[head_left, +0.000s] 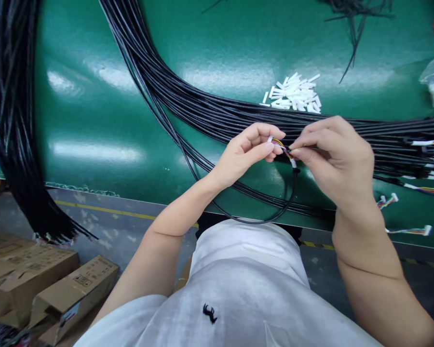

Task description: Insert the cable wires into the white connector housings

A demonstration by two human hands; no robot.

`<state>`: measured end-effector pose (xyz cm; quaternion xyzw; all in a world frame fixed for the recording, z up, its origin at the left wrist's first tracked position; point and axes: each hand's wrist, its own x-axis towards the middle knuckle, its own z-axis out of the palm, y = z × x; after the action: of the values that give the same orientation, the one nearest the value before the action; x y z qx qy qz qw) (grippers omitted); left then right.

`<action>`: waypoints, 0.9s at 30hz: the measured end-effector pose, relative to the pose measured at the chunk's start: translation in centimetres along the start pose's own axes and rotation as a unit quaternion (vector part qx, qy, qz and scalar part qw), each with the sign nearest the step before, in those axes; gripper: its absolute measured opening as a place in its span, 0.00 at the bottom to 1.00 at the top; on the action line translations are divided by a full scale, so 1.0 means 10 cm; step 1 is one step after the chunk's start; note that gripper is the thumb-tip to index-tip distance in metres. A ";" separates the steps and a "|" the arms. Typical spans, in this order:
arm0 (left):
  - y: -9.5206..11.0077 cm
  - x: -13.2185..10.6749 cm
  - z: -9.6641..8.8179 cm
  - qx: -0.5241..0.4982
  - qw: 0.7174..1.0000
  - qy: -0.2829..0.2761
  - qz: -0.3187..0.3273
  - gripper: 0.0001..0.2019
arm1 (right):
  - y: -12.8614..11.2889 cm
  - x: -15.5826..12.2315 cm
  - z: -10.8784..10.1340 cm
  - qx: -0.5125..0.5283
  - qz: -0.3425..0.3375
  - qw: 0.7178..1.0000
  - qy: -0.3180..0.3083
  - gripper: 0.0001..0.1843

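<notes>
Through the head view I see the black cable [295,185] with its end raised between the two hands, above the near part of the tabletop [94,164]. Its body makes a loop, which comes down at the near edge and goes to the left. In the left hand [240,152], thumb and fingers are closed on the coloured wires [277,142], and a small white connector [270,139] shows at the fingertips. The right hand [342,154] is narrow, with thumb and forefinger pinched on the same wires; how many of them it holds, I cannot tell. Just behind lies the thick bundle of black cables [210,103], and on its far side a pile of white pieces [298,94].

I judge this end to be light, with wires soft and rather fragile, while the black jacket looks springy and smooth, perhaps a little slippery. I would take hold at the jacket, just beside the place where the wires come out, and touch the thin wires only gently, without pulling
</notes>
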<state>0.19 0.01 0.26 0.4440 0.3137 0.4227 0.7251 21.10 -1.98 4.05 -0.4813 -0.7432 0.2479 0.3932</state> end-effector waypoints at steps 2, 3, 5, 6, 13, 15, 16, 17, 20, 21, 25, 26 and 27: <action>0.00 0.00 0.01 0.003 1.000 -0.011 0.002 0.19 | 0.00 0.00 0.00 0.022 0.015 1.000 -0.016 0.11; 0.00 0.00 0.02 0.004 1.000 -0.015 0.004 0.19 | 0.00 0.00 -0.01 0.033 0.020 0.999 -0.021 0.11; 0.00 -0.01 0.03 0.007 1.000 -0.019 0.007 0.19 | 0.00 0.01 -0.03 0.046 0.022 0.998 -0.027 0.10; 0.00 -0.01 0.03 0.010 1.000 -0.017 0.007 0.19 | 0.00 0.01 -0.04 0.048 0.022 0.998 -0.030 0.10; -0.03 -0.01 -0.02 0.010 0.999 -0.016 0.027 0.17 | -0.01 0.00 -0.06 0.039 0.034 0.998 -0.037 0.10; -0.06 -0.01 -0.03 0.010 0.999 -0.036 0.037 0.18 | 0.00 -0.01 -0.03 0.036 0.029 0.999 -0.021 0.09; -0.07 -0.02 -0.03 0.012 0.998 -0.044 0.039 0.19 | 0.01 -0.02 0.00 0.039 0.032 0.999 -0.016 0.09; -0.09 -0.02 -0.03 0.016 0.998 -0.048 0.040 0.21 | 0.02 -0.02 0.02 0.043 0.037 0.998 -0.013 0.08; -0.16 -0.02 0.01 0.034 0.999 -0.021 0.032 0.26 | 0.04 -0.04 0.08 0.052 0.049 0.997 -0.011 0.09; -0.18 -0.02 0.02 0.039 0.999 -0.004 0.028 0.26 | 0.04 -0.05 0.10 0.051 0.047 0.998 -0.010 0.09; -0.21 0.01 0.08 0.047 0.998 0.049 0.012 0.28 | 0.02 -0.07 0.15 0.046 0.043 0.998 -0.004 0.09; -0.20 0.02 0.09 0.048 0.997 0.056 0.009 0.29 | 0.01 -0.08 0.15 0.058 0.052 0.997 -0.009 0.08; -0.19 0.02 0.09 0.047 0.997 0.060 0.005 0.29 | 0.01 -0.08 0.16 0.078 0.067 0.994 -0.019 0.07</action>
<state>1.72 -0.62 -1.13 0.4529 0.3735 0.4370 0.6814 20.01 -2.65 2.83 -0.4931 -0.6949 0.3405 0.3975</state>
